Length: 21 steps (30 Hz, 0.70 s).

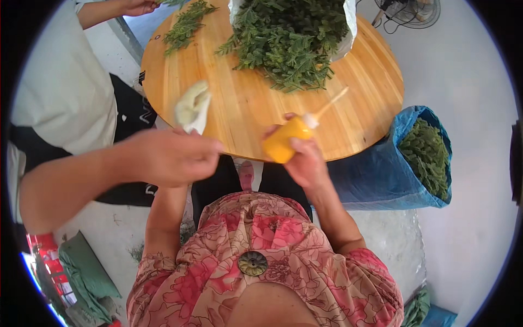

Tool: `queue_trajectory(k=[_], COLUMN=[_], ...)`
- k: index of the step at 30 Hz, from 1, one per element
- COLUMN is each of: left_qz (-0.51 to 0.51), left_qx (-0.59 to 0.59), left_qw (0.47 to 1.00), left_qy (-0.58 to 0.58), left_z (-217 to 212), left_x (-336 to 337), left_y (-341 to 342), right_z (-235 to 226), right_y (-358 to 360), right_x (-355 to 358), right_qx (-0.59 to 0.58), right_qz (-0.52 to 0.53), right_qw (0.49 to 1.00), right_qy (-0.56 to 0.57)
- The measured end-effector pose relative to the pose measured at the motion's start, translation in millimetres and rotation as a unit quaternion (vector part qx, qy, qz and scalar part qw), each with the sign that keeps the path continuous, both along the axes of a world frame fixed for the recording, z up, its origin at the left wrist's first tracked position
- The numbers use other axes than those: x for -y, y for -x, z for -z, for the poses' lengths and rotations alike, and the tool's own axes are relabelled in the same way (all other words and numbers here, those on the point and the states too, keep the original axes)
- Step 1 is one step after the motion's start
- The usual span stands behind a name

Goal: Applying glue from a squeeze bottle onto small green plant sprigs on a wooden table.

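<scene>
My right hand (pixel 306 161) grips a yellow squeeze bottle (pixel 284 140) at the near edge of the round wooden table (pixel 245 103). The bottle's long pale nozzle points up and right toward a heap of green sprigs (pixel 289 41). My left forearm (pixel 165 218) rises toward the table edge and ends behind another person's hand (pixel 169 155), so my left hand is hidden. A white crumpled cloth (pixel 192 109) sticks up from that spot. I cannot tell which hand holds it.
The other person, in a white top and dark apron (pixel 60 92), sits at the left, their far hand by a small bunch of sprigs (pixel 185 24). A white bag (pixel 348 27) holds the heap. An open blue sack of sprigs (pixel 397 163) stands at the right.
</scene>
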<state>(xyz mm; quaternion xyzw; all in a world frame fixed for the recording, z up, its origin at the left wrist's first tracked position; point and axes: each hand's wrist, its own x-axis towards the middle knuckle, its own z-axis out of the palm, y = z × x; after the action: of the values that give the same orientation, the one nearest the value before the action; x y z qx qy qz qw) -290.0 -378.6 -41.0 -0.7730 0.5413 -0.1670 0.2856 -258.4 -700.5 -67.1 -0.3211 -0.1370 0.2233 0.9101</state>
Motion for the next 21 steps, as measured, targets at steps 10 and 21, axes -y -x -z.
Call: queue_trajectory(k=[10,21], left_qz=[-0.395,-0.285], left_qx=[-0.415,-0.426], left_qw=[0.418,0.510], left_qy=[0.705,0.690], left_z=[-3,-56], left_x=[118,93], left_y=[-229,-170], right_z=[-8,-9], right_y=[5,-11], right_x=[137,179], right_qx=[0.132,0.076], right_qz=[0.365,0.412], right_qw=[0.800,0.864], right_qy=[0.458,0.278])
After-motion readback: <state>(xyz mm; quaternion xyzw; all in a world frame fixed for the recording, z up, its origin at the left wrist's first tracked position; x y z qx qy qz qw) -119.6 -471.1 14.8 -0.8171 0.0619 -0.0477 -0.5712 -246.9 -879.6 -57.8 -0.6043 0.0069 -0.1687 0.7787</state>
